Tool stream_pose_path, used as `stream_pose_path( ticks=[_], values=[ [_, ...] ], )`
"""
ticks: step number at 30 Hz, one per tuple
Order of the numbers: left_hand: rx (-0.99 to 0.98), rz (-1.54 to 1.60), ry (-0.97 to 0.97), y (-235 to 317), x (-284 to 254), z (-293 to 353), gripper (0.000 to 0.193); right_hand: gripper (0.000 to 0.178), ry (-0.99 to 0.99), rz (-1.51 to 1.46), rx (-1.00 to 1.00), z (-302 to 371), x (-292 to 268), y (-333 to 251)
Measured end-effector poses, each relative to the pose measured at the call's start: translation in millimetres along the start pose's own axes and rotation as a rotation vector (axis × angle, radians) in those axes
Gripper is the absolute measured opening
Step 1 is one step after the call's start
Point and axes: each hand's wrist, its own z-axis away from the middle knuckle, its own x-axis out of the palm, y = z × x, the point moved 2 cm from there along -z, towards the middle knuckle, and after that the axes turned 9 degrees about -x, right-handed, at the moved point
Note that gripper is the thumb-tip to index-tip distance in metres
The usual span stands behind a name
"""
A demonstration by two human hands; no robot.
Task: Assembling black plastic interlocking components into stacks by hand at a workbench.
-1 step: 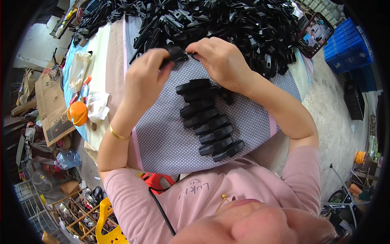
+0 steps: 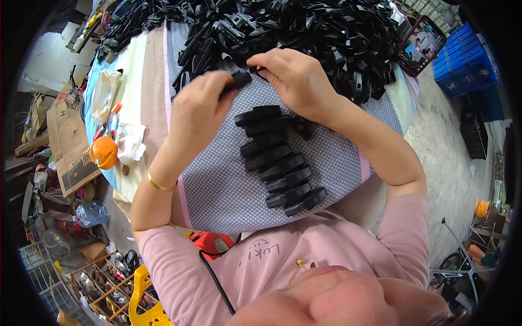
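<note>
Above the spotted grey cloth, my left hand (image 2: 202, 103) is closed on a black plastic piece (image 2: 241, 81), whose rounded end sticks out past the fingers. Close by on the right, my right hand (image 2: 296, 81) pinches a small black part (image 2: 254, 69) between thumb and fingertips; its exact kind is mostly hidden. Between my forearms lies a slanting row of several thick black plastic pieces (image 2: 277, 157), set side by side. Another black piece (image 2: 300, 129) lies just below my right hand, partly apart from the row. Beyond both hands spreads a big heap of black plastic parts (image 2: 293, 32).
On the table's left are an orange round object (image 2: 104, 152), crumpled white tissue (image 2: 130, 142) and a clear plastic bag (image 2: 106, 95). A dark basket (image 2: 422, 46) stands at the far right edge, with blue crates (image 2: 464, 61) beyond. Flattened cardboard (image 2: 70, 141) leans on the left.
My left hand has turned the black piece, so that it now points up and right. The small part in my right hand has barely shifted. The row lies as before.
</note>
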Motion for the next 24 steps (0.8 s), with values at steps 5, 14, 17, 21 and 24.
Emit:
stream_pose_path(
  ticks=[5, 14, 17, 21, 24],
  values=[
    [-0.040, 0.120, -0.160, -1, 19, 9, 0.020, 0.016, 0.096, -0.253, 0.054, -5, -5, -4],
    [-0.281, 0.115, -0.257, -11, 10, 12, 0.023, 0.022, -0.215, -0.358, 0.030, 3, 11, -7],
    [-0.217, 0.141, -0.332, -11, 13, 6, 0.023, 0.021, -0.233, -0.378, 0.128, 0, 15, -2],
    [-0.289, 0.215, -0.341, -9, 12, 7, 0.022, 0.018, -0.186, -0.423, 0.235, 0, 9, 1],
    [-0.298, 0.186, -0.328, -10, 11, 8, 0.023, 0.022, -0.119, -0.447, 0.275, 1, 0, 3]
  ],
)
